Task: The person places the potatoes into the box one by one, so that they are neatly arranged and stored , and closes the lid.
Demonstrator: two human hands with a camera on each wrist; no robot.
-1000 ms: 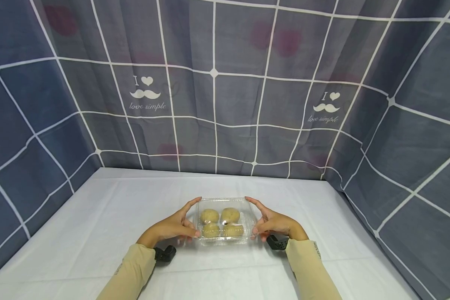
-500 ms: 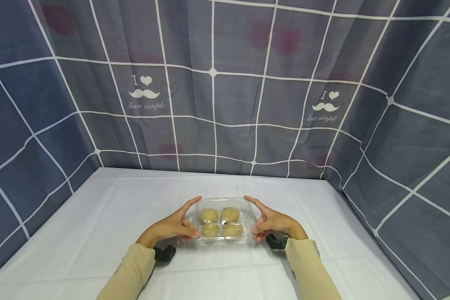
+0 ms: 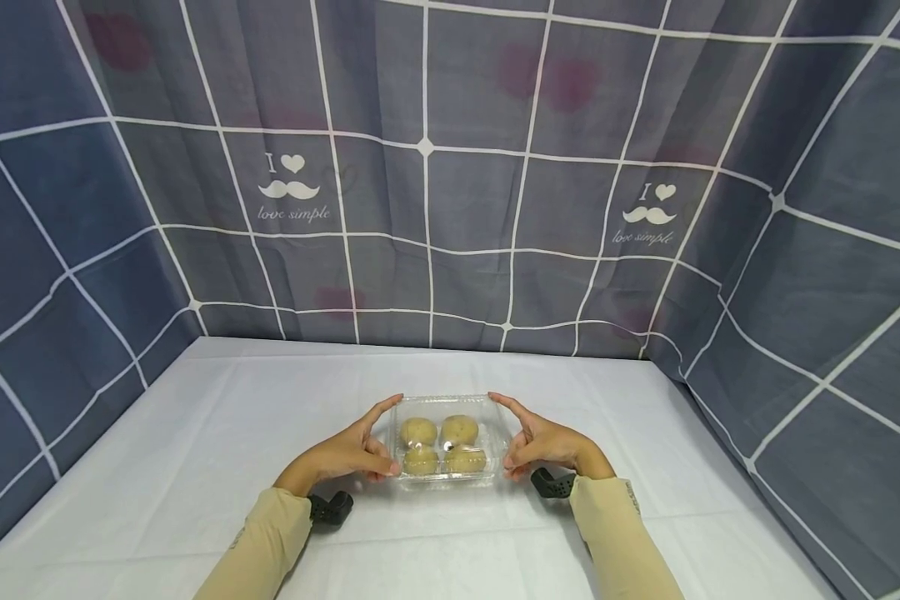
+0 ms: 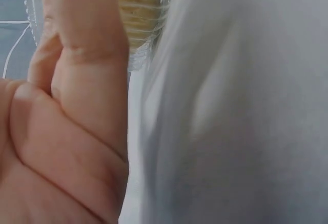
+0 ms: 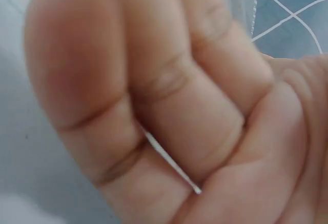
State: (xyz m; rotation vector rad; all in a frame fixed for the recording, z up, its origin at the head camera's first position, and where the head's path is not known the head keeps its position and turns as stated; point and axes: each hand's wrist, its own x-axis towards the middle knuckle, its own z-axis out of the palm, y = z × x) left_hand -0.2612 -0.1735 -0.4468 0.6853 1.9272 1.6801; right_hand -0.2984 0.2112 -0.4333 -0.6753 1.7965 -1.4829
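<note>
A clear plastic clamshell container (image 3: 444,405) sits at the middle of the white table, its lid over several round, yellow-brown potatoes (image 3: 460,429). My left hand (image 3: 345,452) grips its left side, index finger stretched to the far corner and thumb at the near corner. On the opposite side my right hand (image 3: 557,445) holds it the same way. In the left wrist view, the ribbed container wall (image 4: 141,24) shows behind my fingers. The right wrist view has my curled fingers (image 5: 164,80) in front of a sliver of clear plastic (image 5: 243,3).
White cloth covers the table (image 3: 450,542). A dark checked curtain (image 3: 465,208) hangs behind it and along both sides. Black wrist cameras (image 3: 332,507) sit at the cuffs of the beige sleeves (image 3: 622,533).
</note>
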